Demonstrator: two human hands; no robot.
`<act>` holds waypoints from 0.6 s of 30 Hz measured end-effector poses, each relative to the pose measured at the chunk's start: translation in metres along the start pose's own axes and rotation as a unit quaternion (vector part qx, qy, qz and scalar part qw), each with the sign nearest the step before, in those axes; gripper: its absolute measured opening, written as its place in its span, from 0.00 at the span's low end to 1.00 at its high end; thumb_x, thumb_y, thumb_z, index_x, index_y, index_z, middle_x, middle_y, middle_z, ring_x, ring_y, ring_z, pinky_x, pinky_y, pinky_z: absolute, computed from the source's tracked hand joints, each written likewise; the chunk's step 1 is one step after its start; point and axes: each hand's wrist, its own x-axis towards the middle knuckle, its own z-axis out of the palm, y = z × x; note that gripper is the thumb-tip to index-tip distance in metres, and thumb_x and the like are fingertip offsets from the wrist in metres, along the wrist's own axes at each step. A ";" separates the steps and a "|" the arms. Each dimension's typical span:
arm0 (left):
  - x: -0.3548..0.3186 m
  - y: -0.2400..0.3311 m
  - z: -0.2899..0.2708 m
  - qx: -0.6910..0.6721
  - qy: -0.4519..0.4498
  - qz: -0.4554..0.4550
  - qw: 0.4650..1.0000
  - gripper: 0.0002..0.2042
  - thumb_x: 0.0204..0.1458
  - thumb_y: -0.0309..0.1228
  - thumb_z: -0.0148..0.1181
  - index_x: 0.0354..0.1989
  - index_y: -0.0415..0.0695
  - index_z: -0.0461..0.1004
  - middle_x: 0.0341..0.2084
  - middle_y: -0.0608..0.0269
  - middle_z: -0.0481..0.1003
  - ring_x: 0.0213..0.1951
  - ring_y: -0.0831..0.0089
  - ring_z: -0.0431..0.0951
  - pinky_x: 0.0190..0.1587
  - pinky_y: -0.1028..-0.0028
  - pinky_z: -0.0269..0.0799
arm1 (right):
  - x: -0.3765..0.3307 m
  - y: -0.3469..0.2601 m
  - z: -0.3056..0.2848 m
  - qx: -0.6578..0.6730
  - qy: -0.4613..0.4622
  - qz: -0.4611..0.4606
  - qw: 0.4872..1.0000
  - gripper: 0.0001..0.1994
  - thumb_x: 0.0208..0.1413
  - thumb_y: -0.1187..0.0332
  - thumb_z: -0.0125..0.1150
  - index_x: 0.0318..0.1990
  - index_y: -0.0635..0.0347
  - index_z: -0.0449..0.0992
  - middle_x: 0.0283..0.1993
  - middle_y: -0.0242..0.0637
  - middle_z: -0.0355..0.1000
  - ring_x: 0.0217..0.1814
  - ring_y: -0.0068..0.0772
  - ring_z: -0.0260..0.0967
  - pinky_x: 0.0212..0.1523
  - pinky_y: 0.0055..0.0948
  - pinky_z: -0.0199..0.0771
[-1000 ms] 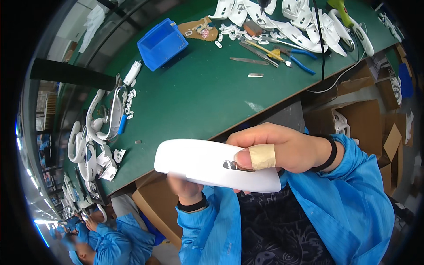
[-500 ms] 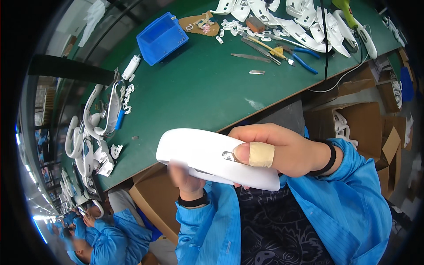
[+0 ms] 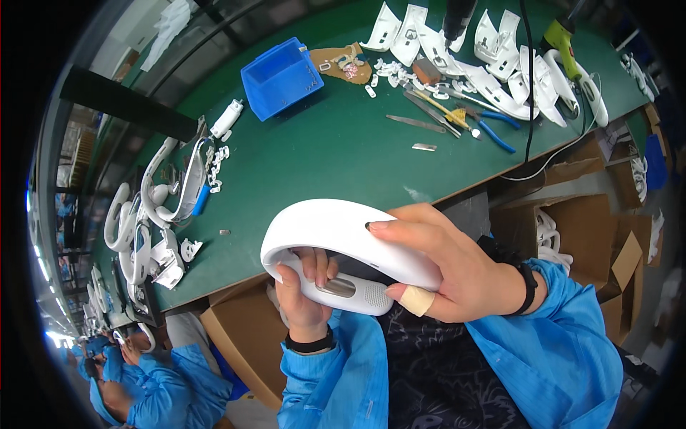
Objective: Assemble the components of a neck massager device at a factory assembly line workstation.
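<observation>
Head view: both hands grip 1 curved white plastic shell [image 3: 343, 232], left hand [image 3: 306, 297] underneath, right hand [image 3: 450, 268] on top; more shells [image 3: 500, 79] wait on the table [image 3: 321, 150].

An assembly workshop, seen from the head camera I am monitoring. A long green workbench [image 3: 321, 154] carries many identical white moulded plastic shells [image 3: 500, 82], piled at the far end and again in a row of curved white parts [image 3: 153, 214] along the left. Hand tools lie among them: blue-handled pliers [image 3: 493, 132], a yellow-handled tool [image 3: 436, 107] and a yellow-green power tool [image 3: 561, 32] with a cable. A blue parts bin [image 3: 279, 79] stands on the bench, with small white components scattered beside it. Open cardboard cartons [image 3: 572, 229] sit below the bench edge. I also see another person in a blue work coat [image 3: 118, 379] farther down the line.
</observation>
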 end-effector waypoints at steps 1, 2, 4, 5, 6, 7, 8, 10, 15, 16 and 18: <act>-0.001 0.002 0.002 0.005 0.001 -0.002 1.000 0.28 0.64 0.55 0.56 0.57 0.41 0.67 0.26 0.71 0.64 0.27 0.79 0.65 0.35 0.73 0.66 | 0.000 -0.001 -0.001 -0.002 -0.004 -0.003 1.000 0.33 0.58 0.71 0.65 0.71 0.57 0.61 0.64 0.52 0.63 0.58 0.57 0.70 0.57 0.44 0.73; -0.001 0.003 0.003 0.011 0.002 -0.002 1.000 0.27 0.63 0.54 0.58 0.56 0.41 0.67 0.26 0.70 0.64 0.26 0.78 0.65 0.35 0.72 0.66 | 0.000 -0.002 -0.001 0.010 -0.007 0.009 1.000 0.33 0.58 0.72 0.65 0.71 0.58 0.61 0.63 0.52 0.64 0.60 0.56 0.69 0.58 0.43 0.72; -0.002 0.004 0.005 0.022 0.001 -0.001 1.000 0.27 0.63 0.54 0.58 0.55 0.42 0.67 0.26 0.70 0.64 0.27 0.78 0.65 0.35 0.71 0.66 | -0.001 -0.002 -0.004 0.021 -0.015 0.017 1.000 0.33 0.57 0.73 0.65 0.71 0.58 0.62 0.62 0.52 0.65 0.61 0.56 0.67 0.59 0.43 0.71; -0.002 0.006 0.006 0.037 -0.001 -0.008 0.999 0.26 0.63 0.53 0.59 0.54 0.42 0.67 0.26 0.70 0.64 0.27 0.77 0.65 0.35 0.71 0.65 | -0.002 0.000 -0.005 0.024 -0.010 0.018 1.000 0.33 0.57 0.73 0.65 0.71 0.58 0.62 0.61 0.52 0.66 0.60 0.54 0.68 0.58 0.42 0.71; -0.002 0.007 0.009 0.037 0.001 -0.002 0.999 0.26 0.63 0.53 0.59 0.54 0.42 0.67 0.26 0.70 0.64 0.27 0.77 0.65 0.35 0.71 0.65 | -0.003 0.002 -0.006 0.027 -0.005 0.019 0.999 0.33 0.57 0.73 0.65 0.70 0.59 0.62 0.60 0.51 0.67 0.59 0.52 0.68 0.58 0.42 0.71; -0.002 0.009 0.013 0.041 0.003 -0.007 0.999 0.26 0.62 0.53 0.60 0.53 0.42 0.67 0.26 0.69 0.64 0.27 0.77 0.65 0.35 0.71 0.66 | -0.003 0.004 -0.007 0.037 -0.006 0.026 0.999 0.33 0.56 0.73 0.66 0.70 0.60 0.63 0.58 0.51 0.68 0.58 0.50 0.69 0.57 0.40 0.71; -0.002 0.009 0.016 0.044 0.004 -0.014 0.999 0.25 0.62 0.53 0.61 0.52 0.42 0.68 0.25 0.69 0.64 0.27 0.77 0.65 0.35 0.71 0.66 | -0.003 0.004 -0.007 0.036 -0.009 0.023 0.999 0.33 0.56 0.73 0.66 0.70 0.60 0.63 0.58 0.51 0.68 0.58 0.50 0.69 0.57 0.40 0.71; -0.003 0.011 0.017 0.050 0.009 -0.008 0.999 0.25 0.62 0.53 0.61 0.52 0.42 0.68 0.26 0.69 0.64 0.27 0.76 0.65 0.35 0.70 0.66 | -0.003 0.003 -0.006 0.046 0.003 0.025 0.999 0.32 0.56 0.73 0.66 0.69 0.61 0.63 0.58 0.50 0.68 0.56 0.48 0.69 0.56 0.40 0.71; 0.000 0.014 0.018 0.070 0.019 -0.013 0.997 0.25 0.62 0.52 0.61 0.52 0.41 0.67 0.25 0.68 0.64 0.27 0.76 0.65 0.34 0.70 0.66 | -0.006 0.007 -0.003 0.061 0.014 0.028 0.998 0.32 0.56 0.74 0.65 0.69 0.62 0.63 0.58 0.50 0.67 0.56 0.46 0.69 0.56 0.39 0.70; -0.001 0.013 0.018 0.069 0.018 -0.014 0.997 0.25 0.62 0.52 0.61 0.52 0.41 0.67 0.25 0.68 0.64 0.27 0.76 0.65 0.34 0.70 0.66 | -0.006 0.007 -0.003 0.064 0.012 0.028 0.997 0.32 0.56 0.74 0.65 0.69 0.62 0.63 0.58 0.50 0.67 0.56 0.46 0.69 0.56 0.39 0.70; 0.000 0.012 0.018 0.063 0.020 -0.014 0.998 0.25 0.62 0.52 0.61 0.51 0.41 0.68 0.25 0.68 0.64 0.27 0.76 0.65 0.34 0.70 0.66 | -0.005 0.007 -0.003 0.062 0.016 0.026 0.998 0.32 0.56 0.74 0.65 0.69 0.62 0.63 0.58 0.50 0.67 0.57 0.46 0.69 0.56 0.39 0.70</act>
